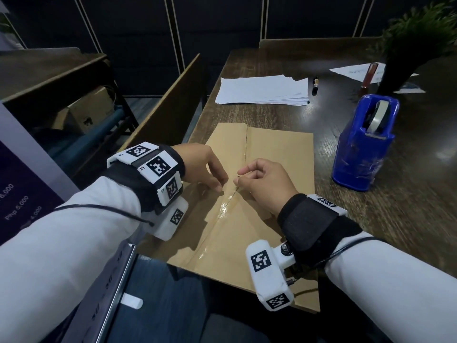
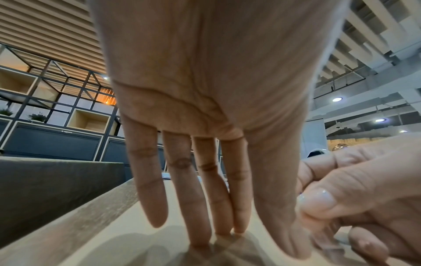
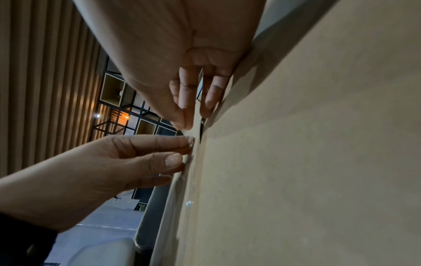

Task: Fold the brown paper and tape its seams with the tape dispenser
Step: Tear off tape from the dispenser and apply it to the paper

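The folded brown paper [image 1: 277,154] lies flat on the dark wooden table [image 1: 408,206], its centre seam [image 1: 246,142] running away from me. Shiny clear tape [image 1: 223,209] covers the near part of the seam. My left hand [image 1: 218,185] presses the paper beside the seam with straight fingers [image 2: 200,207]. My right hand [image 1: 241,180] pinches a short strip of clear tape [image 2: 328,239] between thumb and forefinger, just over the seam and close to the left thumb. In the right wrist view both hands meet at the seam on the paper [image 3: 318,162]. The blue tape dispenser [image 1: 363,142] stands to the right, untouched.
A stack of white sheets [image 1: 262,91] and a marker [image 1: 315,82] lie beyond the paper. A potted plant [image 1: 405,58], a reddish tube [image 1: 369,75] and more papers sit at the far right. The paper's near edge overhangs the table front. A wooden bench back [image 1: 168,107] stands left.
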A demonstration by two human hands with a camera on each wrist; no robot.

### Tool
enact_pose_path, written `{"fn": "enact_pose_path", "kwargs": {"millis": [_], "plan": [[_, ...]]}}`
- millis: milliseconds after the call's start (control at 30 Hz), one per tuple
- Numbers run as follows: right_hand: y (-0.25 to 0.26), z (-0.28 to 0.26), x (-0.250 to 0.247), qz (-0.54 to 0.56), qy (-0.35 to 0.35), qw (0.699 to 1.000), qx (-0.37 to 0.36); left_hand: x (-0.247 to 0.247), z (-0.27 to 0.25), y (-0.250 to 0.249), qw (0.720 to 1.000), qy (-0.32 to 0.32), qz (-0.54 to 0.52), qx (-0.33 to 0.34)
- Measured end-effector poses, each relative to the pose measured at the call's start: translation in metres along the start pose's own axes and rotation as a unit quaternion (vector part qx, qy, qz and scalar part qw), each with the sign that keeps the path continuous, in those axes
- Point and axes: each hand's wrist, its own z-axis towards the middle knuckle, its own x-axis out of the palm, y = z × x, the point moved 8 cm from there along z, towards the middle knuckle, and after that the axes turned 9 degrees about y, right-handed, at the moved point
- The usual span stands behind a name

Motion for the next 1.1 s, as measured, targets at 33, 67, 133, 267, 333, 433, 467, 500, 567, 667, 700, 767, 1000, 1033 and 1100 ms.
{"fn": "enact_pose_path", "kwargs": {"millis": [33, 67, 133, 267, 333, 433, 467, 500, 567, 667, 700, 767, 1000, 1033, 1100], "plan": [[0.0001, -0.0002, 0.0005, 0.0, 0.001, 1.0, 0.0, -0.0003, 0.0, 0.0004, 1.0, -0.002, -0.001, 0.0], [0.0004, -0.0004, 0.0009, -0.002, 0.001, 1.0, 0.0, -0.0004, 0.0001, 0.0005, 1.0, -0.003, -0.001, -0.001], [0.0005, -0.0005, 0.0011, -0.008, 0.003, 1.0, 0.0, -0.0004, 0.0001, 0.0009, 1.0, -0.005, -0.003, -0.002], [0.0002, -0.0008, 0.002, -0.014, 0.005, 1.0, 0.003, 0.0, 0.0005, 0.0013, 1.0, -0.007, -0.006, -0.004], [0.0001, -0.0016, 0.0031, -0.008, 0.009, 1.0, 0.003, 0.0005, 0.0007, 0.0006, 1.0, -0.006, -0.008, -0.002], [0.001, -0.003, 0.004, -0.009, 0.011, 1.0, 0.002, 0.0006, 0.0007, 0.0, 1.0, -0.006, -0.008, -0.002], [0.0012, -0.0034, 0.0042, -0.009, 0.013, 1.0, 0.002, 0.0007, 0.0006, -0.0003, 1.0, -0.006, -0.009, -0.002], [0.0016, -0.0038, 0.0043, -0.008, 0.014, 1.0, 0.001, 0.0008, 0.0005, -0.0004, 1.0, -0.006, -0.011, -0.002], [0.0019, -0.0042, 0.0041, -0.011, 0.013, 1.0, 0.0, 0.001, 0.0, -0.001, 1.0, -0.006, -0.013, -0.003], [0.0016, -0.0041, 0.004, -0.02, 0.012, 1.0, 0.0, 0.0008, -0.0004, -0.0022, 1.0, -0.008, -0.014, -0.003], [0.0016, -0.0039, 0.004, -0.023, 0.012, 1.0, 0.0, 0.0007, -0.0006, -0.0024, 1.0, -0.009, -0.016, -0.003], [0.0018, -0.0036, 0.004, -0.031, 0.015, 0.999, 0.0, 0.0007, -0.0007, -0.0022, 1.0, -0.01, -0.016, -0.005], [0.002, -0.0042, 0.0041, -0.033, 0.018, 0.999, 0.002, -0.0004, 0.0011, -0.002, 1.0, -0.013, -0.008, -0.012], [0.0017, -0.0043, 0.004, -0.028, 0.019, 0.999, 0.004, -0.0007, 0.0014, -0.0018, 1.0, -0.014, -0.006, -0.012], [0.0011, -0.0042, 0.0039, -0.007, 0.026, 1.0, 0.012, -0.0005, 0.002, -0.001, 1.0, -0.012, -0.009, -0.013]]}}
